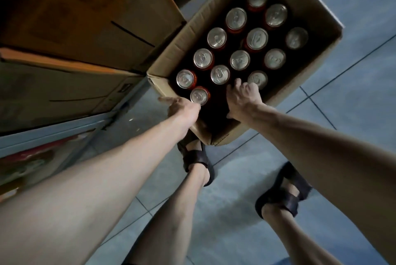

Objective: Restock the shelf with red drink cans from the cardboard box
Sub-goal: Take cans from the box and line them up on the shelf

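Thirteen red drink cans (240, 60) are standing in the cardboard box (321, 54), so we're at the grab-a-can step. Our left hand (182, 107) sits at the near-left rim right against the nearest can (199, 95), one finger sticking out, and our right hand (243, 98) is curled into the dark near gap – can't tell if either has hold of one. Next we'd wrap fingers round a can body and lift straight out.
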